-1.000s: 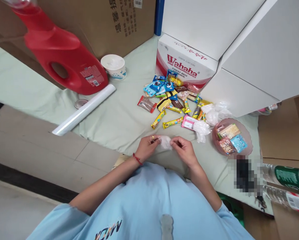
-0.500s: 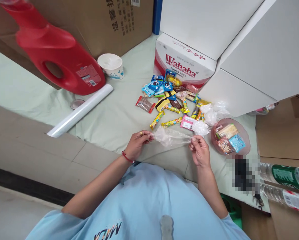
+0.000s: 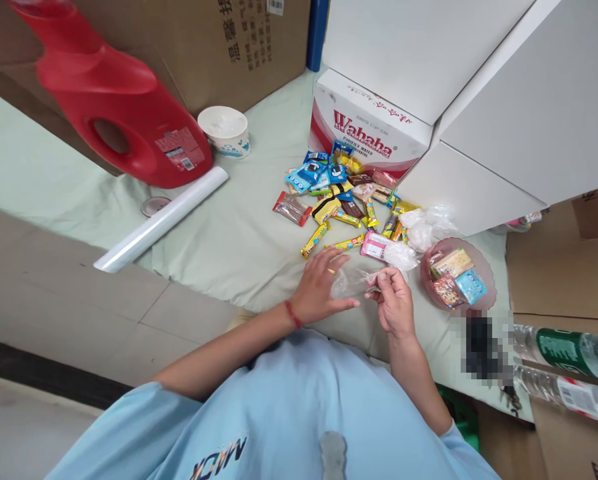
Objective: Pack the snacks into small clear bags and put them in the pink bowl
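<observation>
A thin clear plastic bag [image 3: 353, 281] hangs between my hands just above the pale green cloth [image 3: 239, 240]. My right hand [image 3: 393, 300] pinches its right end. With fingers spread, my left hand [image 3: 321, 285] rests flat against the bag's left side. Just beyond them lies a heap of wrapped snacks [image 3: 339, 193], and more crumpled clear bags [image 3: 421, 230] sit to its right. A pink plastic bowl [image 3: 483, 301] holding a few snack packets stands right of my right hand.
A red detergent jug [image 3: 113, 107], a paper cup [image 3: 225, 131] and a white roll [image 3: 161, 219] lie at the left. A Wahaha carton [image 3: 369, 127] and white boxes [image 3: 483, 100] stand behind the snacks. Plastic bottles [image 3: 569, 370] lie at the right edge.
The bag was bunched small between both hands, then pulled out wide. Now my left hand has moved right and spread its fingers against it, with my right hand still pinching the end.
</observation>
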Motion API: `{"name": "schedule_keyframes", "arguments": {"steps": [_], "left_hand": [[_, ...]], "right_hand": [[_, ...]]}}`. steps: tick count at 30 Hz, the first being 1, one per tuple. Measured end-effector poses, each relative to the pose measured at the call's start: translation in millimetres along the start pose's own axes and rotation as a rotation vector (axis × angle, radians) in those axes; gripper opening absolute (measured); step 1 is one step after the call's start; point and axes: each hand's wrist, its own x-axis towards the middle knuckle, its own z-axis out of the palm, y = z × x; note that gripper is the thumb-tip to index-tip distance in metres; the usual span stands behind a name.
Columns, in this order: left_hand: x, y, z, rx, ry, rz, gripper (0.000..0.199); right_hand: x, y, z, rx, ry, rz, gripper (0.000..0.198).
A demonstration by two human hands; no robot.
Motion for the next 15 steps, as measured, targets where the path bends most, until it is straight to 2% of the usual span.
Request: {"name": "schedule_keyframes", "arguments": {"steps": [3,4,7,10,13,15], "left_hand": [[7,-3,8,0.069,0.049,0.025,0.024],[9,-6,6,0.061,0.07,0.001,0.018],[10,-12,-2,-0.024,0.053,-0.092,0.019],[7,-12,-5,-0.23,-0.027,-0.26,0.026],[1,-7,-1,-0.323,0.043,-0.389,0.029],[-2,-5,-1,-0.322,0.11,-0.406,0.029]], "right_hand": [[-6,-13,-3,-0.056,-0.014,-0.02,0.028],[-7,-17,-7,-0.079,-0.011,-0.006,0.028],[-5,-27,-23,-0.155,-0.009,0.04,0.029],[3,-27,-31,-0.199,0.004,-0.002,0.032],[12,-14,-28,-0.242,0.01,-0.06,0.048],[15,0,-23,-0.33,-0.074,-0.019,0.059]]}}
